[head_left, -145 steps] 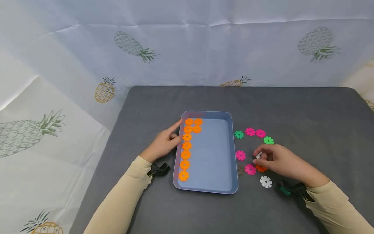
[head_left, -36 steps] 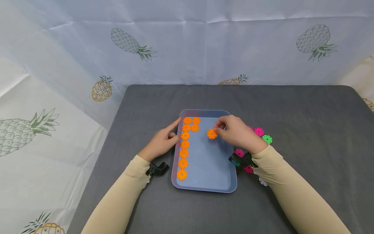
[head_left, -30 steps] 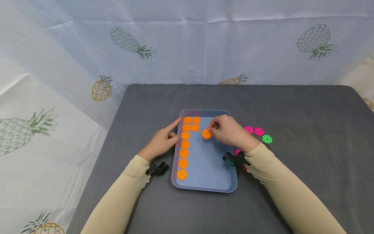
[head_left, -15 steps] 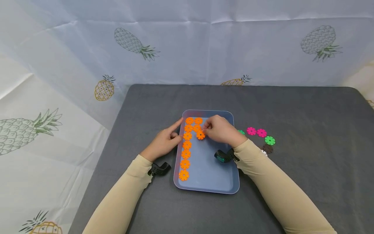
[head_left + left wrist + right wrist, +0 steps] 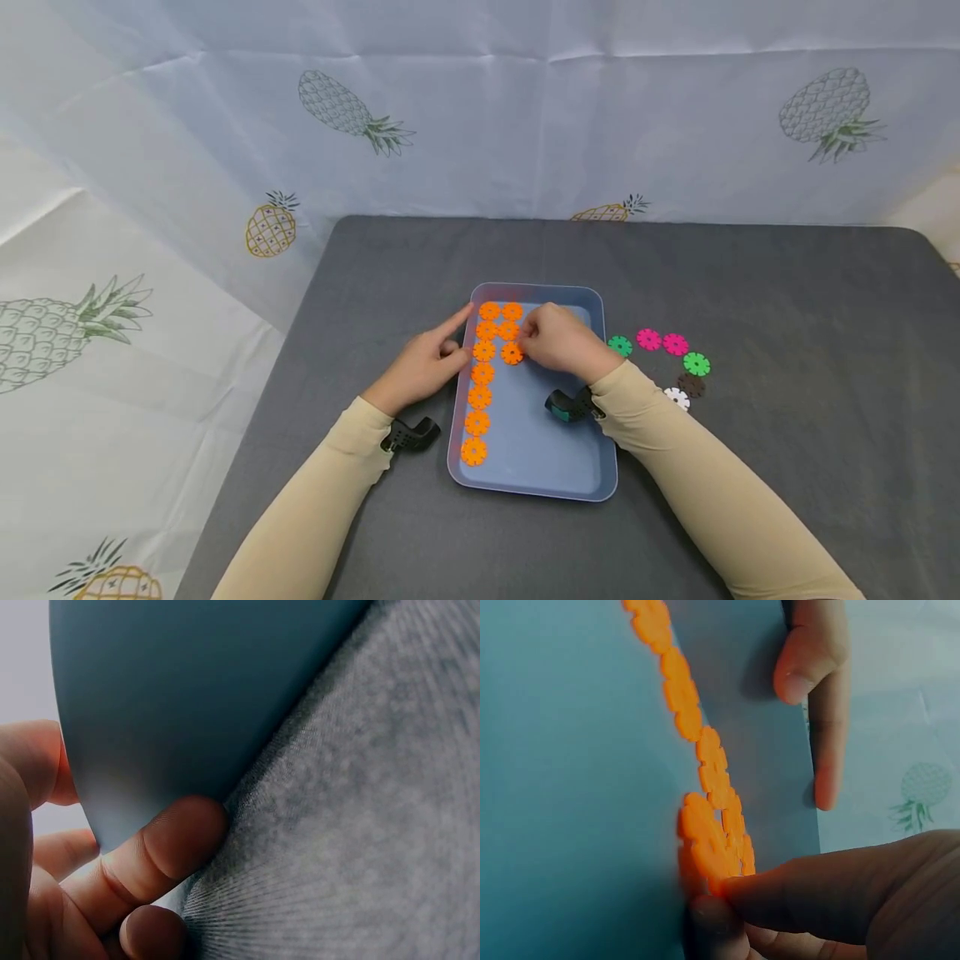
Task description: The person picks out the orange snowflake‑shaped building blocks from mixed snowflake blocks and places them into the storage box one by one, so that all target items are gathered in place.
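In the head view, a blue-grey tray holds orange notched plastic discs in a column along its left wall, with a shorter second column started beside it at the far end. My left hand holds the tray's left wall; the left wrist view shows a curled finger against the outside of it. Over the tray, my right hand pinches one orange disc between thumb and finger, at the near end of the second column. That disc looks slightly tilted in the right wrist view.
Right of the tray lie loose discs: a green one, two pink ones, a brighter green one, a dark brown one and a white one. My right forearm hides part of the grey table.
My right hand has carried an orange disc from the loose group leftward into the tray, down below the second column's other discs. My left hand stays at the tray's left wall.
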`<state>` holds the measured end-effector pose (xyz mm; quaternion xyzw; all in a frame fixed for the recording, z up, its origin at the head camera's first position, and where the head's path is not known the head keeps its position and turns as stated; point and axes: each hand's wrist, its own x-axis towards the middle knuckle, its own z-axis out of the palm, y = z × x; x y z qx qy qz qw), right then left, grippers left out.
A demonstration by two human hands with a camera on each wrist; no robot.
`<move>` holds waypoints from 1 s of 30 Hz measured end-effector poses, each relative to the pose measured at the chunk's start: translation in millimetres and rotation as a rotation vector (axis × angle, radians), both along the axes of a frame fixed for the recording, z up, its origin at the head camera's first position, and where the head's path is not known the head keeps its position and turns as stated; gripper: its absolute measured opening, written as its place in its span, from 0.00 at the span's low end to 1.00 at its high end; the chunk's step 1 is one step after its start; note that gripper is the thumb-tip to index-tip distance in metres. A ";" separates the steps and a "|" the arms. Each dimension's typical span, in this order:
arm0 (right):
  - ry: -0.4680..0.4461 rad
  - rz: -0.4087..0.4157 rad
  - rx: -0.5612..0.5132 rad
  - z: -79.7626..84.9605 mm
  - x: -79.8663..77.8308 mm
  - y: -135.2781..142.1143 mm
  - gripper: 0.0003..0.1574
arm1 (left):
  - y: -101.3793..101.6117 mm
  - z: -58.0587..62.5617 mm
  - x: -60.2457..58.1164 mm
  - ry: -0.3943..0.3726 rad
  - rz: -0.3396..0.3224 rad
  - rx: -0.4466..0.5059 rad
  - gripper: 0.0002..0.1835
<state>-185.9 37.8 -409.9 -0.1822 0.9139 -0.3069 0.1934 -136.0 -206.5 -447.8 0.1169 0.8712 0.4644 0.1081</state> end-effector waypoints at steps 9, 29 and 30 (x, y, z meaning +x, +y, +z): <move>-0.009 -0.012 0.021 2.7 2.6 -3.5 0.08 | 0.4 1.8 -0.7 -0.012 -0.003 -0.001 0.39; -0.013 -0.019 0.029 1.5 0.6 -6.1 0.10 | -2.1 1.0 -1.7 0.002 -0.019 0.001 0.40; -0.014 -0.017 0.028 1.3 0.4 -5.9 0.10 | -2.1 0.8 -1.7 0.001 -0.018 0.000 0.40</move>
